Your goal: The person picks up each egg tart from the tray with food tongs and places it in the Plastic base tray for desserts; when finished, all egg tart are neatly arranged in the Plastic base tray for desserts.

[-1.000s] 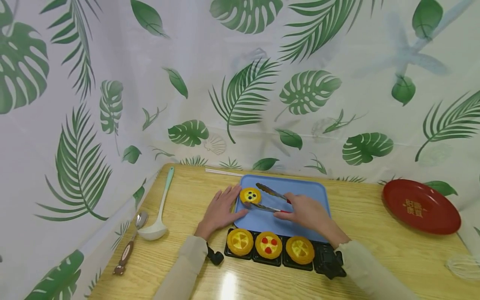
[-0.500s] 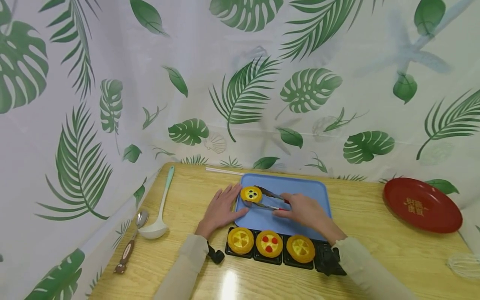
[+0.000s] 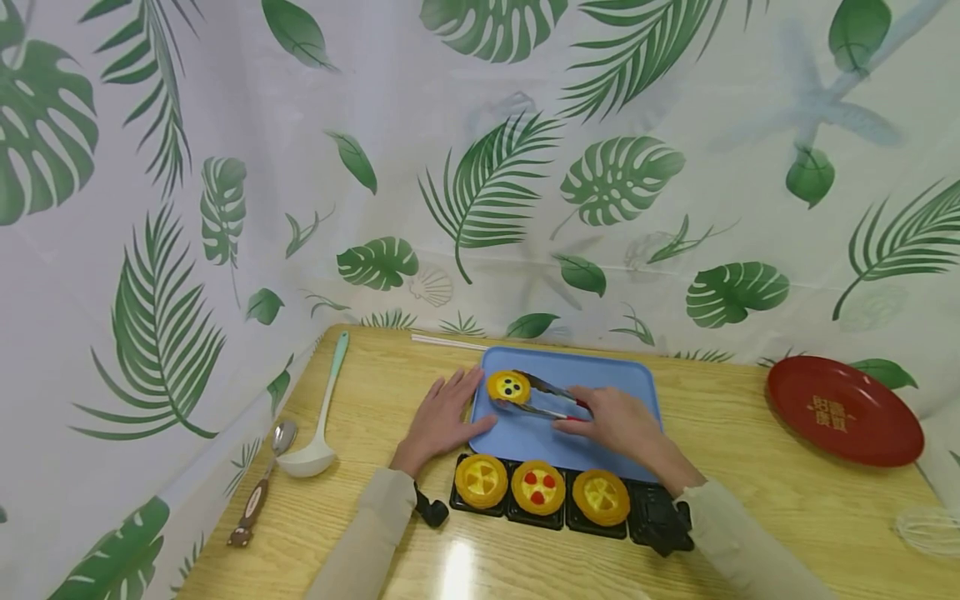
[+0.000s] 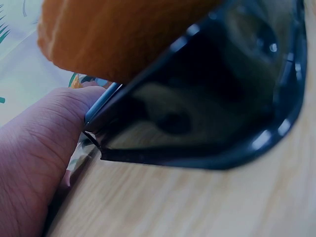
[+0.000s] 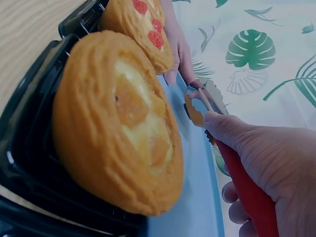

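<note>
My right hand (image 3: 618, 427) holds a pair of tongs (image 3: 551, 388), its fingers curled round the red handle (image 5: 247, 187) in the right wrist view. Between the metal tips sits a tart (image 3: 508, 387) with dark berries, over the left part of a blue tray (image 3: 600, 375). Whether it is lifted off the tray is hard to tell. My left hand (image 3: 442, 417) rests at the tray's left edge, fingers straight and thumb over the rim. Along the tray's near side, black holders (image 3: 660, 515) carry a yellow-topped tart (image 3: 481, 482), a red-topped tart (image 3: 538, 488) and another yellow one (image 3: 601, 498).
To the left lie a white ladle (image 3: 307, 460) with a green handle and a spoon (image 3: 257, 500) with a brown handle. Pale chopsticks (image 3: 447, 342) lie behind the tray. A red oval plate (image 3: 847, 412) and a whisk (image 3: 930, 532) are at the right.
The tongs' arms have come together round the berry tart. With it between the tips, they have shifted slightly right. The left hand stays where it was.
</note>
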Motion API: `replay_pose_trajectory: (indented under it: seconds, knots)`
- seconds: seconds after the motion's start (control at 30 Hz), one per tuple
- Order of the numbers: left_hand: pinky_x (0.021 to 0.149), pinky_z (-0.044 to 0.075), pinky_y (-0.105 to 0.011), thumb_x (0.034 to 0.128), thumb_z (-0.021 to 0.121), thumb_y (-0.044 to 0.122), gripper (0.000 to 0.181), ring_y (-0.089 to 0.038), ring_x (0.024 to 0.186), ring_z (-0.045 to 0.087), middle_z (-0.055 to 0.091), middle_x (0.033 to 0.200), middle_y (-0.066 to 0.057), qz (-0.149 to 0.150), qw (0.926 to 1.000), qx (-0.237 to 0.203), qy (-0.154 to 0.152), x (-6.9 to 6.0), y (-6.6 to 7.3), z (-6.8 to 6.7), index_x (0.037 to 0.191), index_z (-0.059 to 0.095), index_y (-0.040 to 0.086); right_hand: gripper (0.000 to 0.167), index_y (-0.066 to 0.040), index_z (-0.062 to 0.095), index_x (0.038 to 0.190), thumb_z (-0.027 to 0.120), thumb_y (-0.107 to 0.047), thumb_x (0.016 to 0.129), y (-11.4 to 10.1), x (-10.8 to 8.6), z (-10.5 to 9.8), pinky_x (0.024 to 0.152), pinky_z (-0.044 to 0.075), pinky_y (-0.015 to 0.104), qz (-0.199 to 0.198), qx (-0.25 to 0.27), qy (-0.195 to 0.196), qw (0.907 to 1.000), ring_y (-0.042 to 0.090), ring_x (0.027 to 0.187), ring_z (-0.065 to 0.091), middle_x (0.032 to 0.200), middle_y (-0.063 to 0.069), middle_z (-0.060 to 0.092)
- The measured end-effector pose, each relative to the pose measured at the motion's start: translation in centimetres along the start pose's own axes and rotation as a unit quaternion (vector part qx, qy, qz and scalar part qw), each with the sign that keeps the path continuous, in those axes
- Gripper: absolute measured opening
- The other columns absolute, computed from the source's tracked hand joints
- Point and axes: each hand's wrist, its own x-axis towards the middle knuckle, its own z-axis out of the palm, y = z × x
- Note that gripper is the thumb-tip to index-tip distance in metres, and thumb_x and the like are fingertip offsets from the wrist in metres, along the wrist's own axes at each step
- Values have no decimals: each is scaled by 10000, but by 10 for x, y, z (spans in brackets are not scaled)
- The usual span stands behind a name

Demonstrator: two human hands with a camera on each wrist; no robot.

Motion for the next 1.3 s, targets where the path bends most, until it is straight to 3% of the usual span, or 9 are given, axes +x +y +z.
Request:
replay_pose_trajectory:
  seconds: [0.2,0.3,0.5,0.7,1.03,1.13,1.3]
  knots:
    - [1301,108,-494,981,490,718,925,-252,1605,187,227,1734,34,11,10000,4,15,0,0,0,1687,222,184,382,-165,653,963,785,-519,905,4,-12,-4,499,251,275,-6,154,201,9997,112,518,353,618,-56,401]
    - [1301,105,-490,980,491,718,925,-245,1607,181,218,1735,41,-11,10000,29,-9,0,0,0,1688,217,189,378,-206,581,879,785,-524,903,5,-19,-8,490,223,267,49,165,293,9994,100,512,317,611,-63,355]
    - [1301,107,-497,977,489,722,933,-250,1607,177,215,1737,28,2,10000,28,-58,-1,2,-1,1689,209,188,394,-205,644,965,760,-576,902,8,-38,-18,482,213,270,205,73,357,9991,96,513,308,617,-73,360]
    - [1299,113,-503,981,481,723,934,-259,1607,178,220,1738,11,16,10000,70,-57,-2,2,-2,1691,193,189,538,-190,686,1077,703,-692,884,12,-62,-29,486,182,277,484,-41,412,9980,103,516,278,613,-61,325]
    - [1301,107,-498,986,490,715,925,-242,1609,167,222,1737,10,5,10000,34,-68,-2,2,-1,1691,192,196,769,-146,687,1339,645,-761,879,24,-111,-48,485,209,282,1168,-114,417,9922,119,547,331,661,-49,380]
    - [1302,104,-491,986,486,719,924,-229,1610,158,213,1738,20,-6,10000,43,-83,-2,1,-1,1692,178,210,767,-130,674,1370,679,-722,883,28,-127,-50,497,220,289,1331,-151,418,9901,129,559,347,668,-40,391]
    - [1300,104,-499,991,500,702,915,-239,1609,168,214,1737,15,10,10000,-30,-58,-1,0,0,1691,188,202,682,-120,698,1277,734,-669,873,33,-157,-51,501,229,295,1568,-289,427,9863,138,563,356,658,-38,395]
